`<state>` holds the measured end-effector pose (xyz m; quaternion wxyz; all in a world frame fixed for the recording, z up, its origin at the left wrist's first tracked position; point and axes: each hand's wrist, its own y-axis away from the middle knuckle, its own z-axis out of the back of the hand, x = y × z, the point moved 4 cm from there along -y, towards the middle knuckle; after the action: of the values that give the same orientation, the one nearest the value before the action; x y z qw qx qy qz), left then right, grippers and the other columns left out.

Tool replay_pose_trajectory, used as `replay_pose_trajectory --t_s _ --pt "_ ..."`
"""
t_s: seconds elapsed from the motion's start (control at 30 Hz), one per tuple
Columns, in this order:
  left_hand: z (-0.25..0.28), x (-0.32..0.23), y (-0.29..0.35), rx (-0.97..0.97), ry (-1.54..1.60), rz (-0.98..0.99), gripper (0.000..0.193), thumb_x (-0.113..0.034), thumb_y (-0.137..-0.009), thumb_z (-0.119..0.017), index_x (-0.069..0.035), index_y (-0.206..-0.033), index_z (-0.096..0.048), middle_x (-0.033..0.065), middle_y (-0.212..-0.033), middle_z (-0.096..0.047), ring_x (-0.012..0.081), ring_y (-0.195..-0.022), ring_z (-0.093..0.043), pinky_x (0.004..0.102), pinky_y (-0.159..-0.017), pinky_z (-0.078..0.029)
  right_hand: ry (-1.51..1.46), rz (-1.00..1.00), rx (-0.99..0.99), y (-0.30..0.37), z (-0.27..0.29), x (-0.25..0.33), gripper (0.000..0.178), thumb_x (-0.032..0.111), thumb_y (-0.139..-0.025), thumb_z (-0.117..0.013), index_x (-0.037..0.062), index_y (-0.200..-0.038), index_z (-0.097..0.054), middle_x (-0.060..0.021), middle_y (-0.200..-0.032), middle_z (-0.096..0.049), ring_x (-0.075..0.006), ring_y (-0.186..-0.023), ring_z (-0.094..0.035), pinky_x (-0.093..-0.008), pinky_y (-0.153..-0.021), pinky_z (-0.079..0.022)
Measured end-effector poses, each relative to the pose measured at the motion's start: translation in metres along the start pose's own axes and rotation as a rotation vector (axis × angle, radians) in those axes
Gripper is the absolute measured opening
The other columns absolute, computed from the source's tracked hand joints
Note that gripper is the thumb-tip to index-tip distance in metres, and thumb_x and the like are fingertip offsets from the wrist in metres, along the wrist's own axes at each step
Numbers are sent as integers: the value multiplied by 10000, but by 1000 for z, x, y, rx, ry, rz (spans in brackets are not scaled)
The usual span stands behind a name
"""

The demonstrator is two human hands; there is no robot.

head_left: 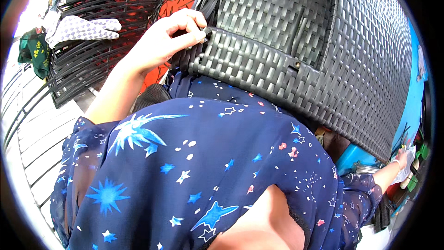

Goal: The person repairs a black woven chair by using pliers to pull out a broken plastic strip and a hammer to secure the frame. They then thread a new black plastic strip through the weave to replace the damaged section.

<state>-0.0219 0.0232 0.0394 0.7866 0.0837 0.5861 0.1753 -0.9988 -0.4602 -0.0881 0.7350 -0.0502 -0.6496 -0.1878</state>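
A: Clutter?
B: Checked cloth (85, 30), upper left; plastic bag (410, 167) by right hand (401, 158), lower right.
A: Woven piece (356, 74)?
B: Upper right, left hand (180, 34) at its left edge. Can't tell either hand's grip.

Showing a pale floor (44, 150) in long strips down the left side. Catching strong white light (31, 10) at the upper left, glaring near the rim. Revealing a red surface (151, 76) toward the top and a blue surface (411, 104) along the right edge.
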Motion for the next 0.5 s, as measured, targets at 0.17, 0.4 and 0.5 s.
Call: replay_pose_trajectory --t_s 0.17,0.4,0.5 --pt "-5 -13 2 4 -274 -121 125 -119 -905 -685 -66 -812 -621 60 -1215 -575 161 -1153 -506 341 -1033 -352 -405 192 134 75 -35 73 452 71 -1011 -521 -91 -1421 -421 -249 -1405 -529 -295 -1292 -535 -424 -1095 -441" --pt "7 -10 -11 68 -256 -188 170 -144 -892 -697 -50 -785 -604 71 -1225 -587 170 -1126 -533 345 -998 -384 -47 329 584 305 -254 225 358 125 -1022 -561 -75 -1312 -501 -12 -762 -464 -107 -681 -425 -245 -661 -362" --pt "5 -10 -20 78 -287 -333 142 -119 -890 -681 -48 -799 -598 70 -1199 -597 176 -1127 -541 346 -999 -393 397 520 599 445 -366 224 331 44 -1005 -551 -56 -1320 -545 -130 -983 -692 -160 -782 -645 -279 -728 -524"
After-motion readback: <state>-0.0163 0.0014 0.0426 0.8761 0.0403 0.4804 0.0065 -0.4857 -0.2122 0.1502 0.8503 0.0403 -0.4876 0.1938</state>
